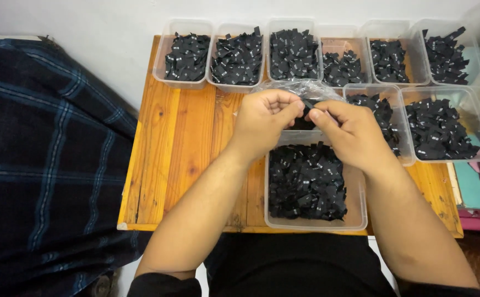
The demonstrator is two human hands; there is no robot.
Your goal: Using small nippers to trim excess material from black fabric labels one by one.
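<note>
Small orange-stained wooden worktop (pixel 179 143) pushed up against a plain white wall (pixel 102 33). Dark blue plaid fabric (pixel 42 159) fills the whole left side. Light's pretty even, soft indoor stuff, no harsh shadows.

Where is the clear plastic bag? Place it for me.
In the head view the clear plastic bag lies crumpled at the table's middle, just behind both hands, the left hand and right hand, and in front of the back row of tubs.
</note>
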